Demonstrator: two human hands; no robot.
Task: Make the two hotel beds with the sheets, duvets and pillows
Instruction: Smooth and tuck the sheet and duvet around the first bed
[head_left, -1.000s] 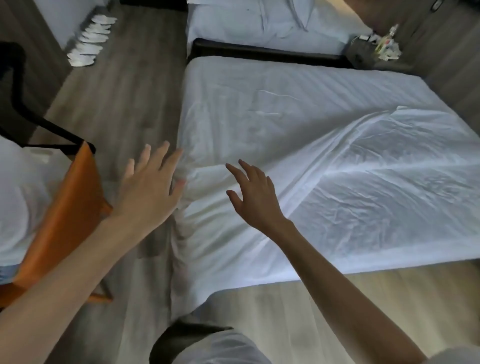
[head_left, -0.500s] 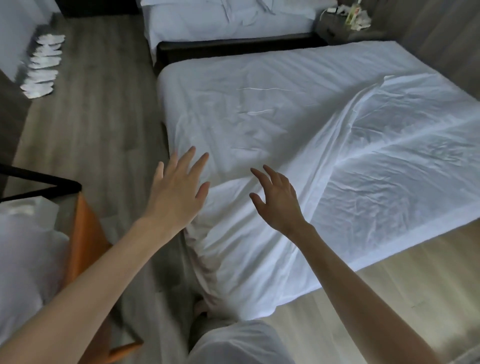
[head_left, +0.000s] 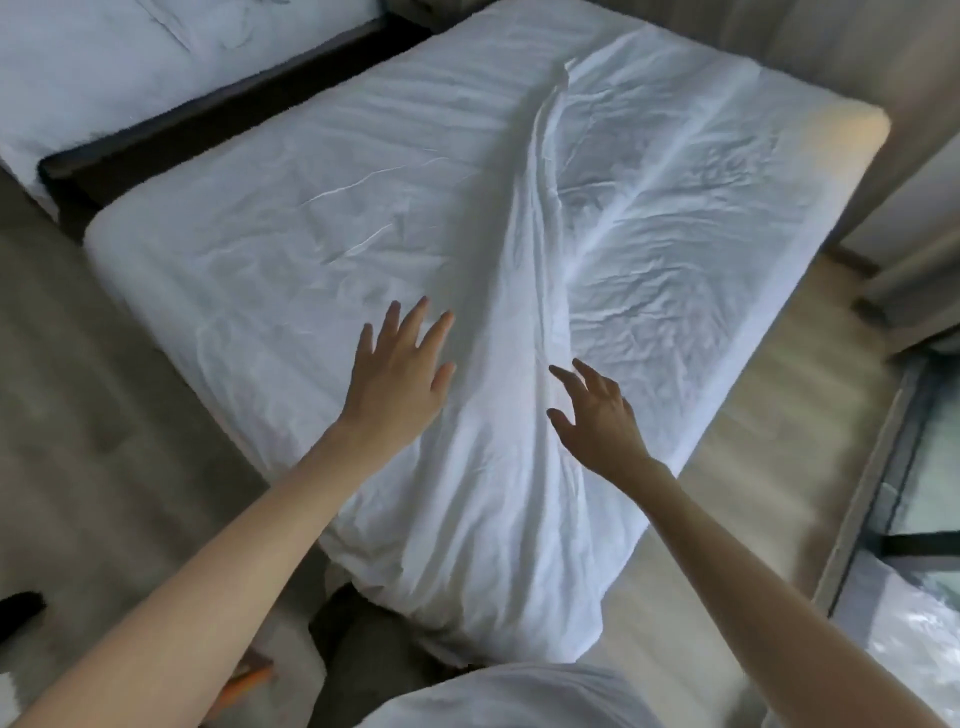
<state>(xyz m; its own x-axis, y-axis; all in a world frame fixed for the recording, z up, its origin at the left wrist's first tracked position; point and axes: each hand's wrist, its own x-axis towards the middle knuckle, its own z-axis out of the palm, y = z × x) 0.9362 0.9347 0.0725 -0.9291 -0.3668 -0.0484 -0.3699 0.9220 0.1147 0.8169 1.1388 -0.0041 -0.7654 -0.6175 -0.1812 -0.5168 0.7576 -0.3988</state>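
- Two hands reach out over the near bed (head_left: 852, 135). The left hand (head_left: 397, 379) has its fingers (head_left: 415, 322) straight and spread apart. The right hand (head_left: 597, 415) has its fingers (head_left: 563, 371) apart too, slightly bent. Neither hand grips anything.
- Under both palms lies the white sheet (head_left: 322, 208), which runs on past the fingertips over the whole mattress, creased all over.
- Between the two hands, just off the right fingertips, a long raised ridge (head_left: 540, 234) of cloth begins and runs away from them toward the bed's far end.
- My reading of the step is spreading and smoothing the sheet on this bed. No duvet or pillow shows on it, so those steps look not yet begun here.
- The next move probably calls for flat palms sweeping outward from the ridge. A pinch on the ridge would also do, drawing the slack toward the right hand's little-finger side. Far beyond those fingers, the bed's corner looks yellowish and perhaps uncovered.
- Whether either palm touches the sheet or hangs just above it, I cannot tell.
- Well beyond the left fingertips, across a dark gap, the second bed (head_left: 130, 57) is cut off by the top edge. How far it is made cannot be judged.
- Behind the wrists, the bed's nearest corner is partly hidden by the person's white clothing (head_left: 498, 696).
- Beside the left forearm, a small orange object (head_left: 249, 678) is too cropped to name.
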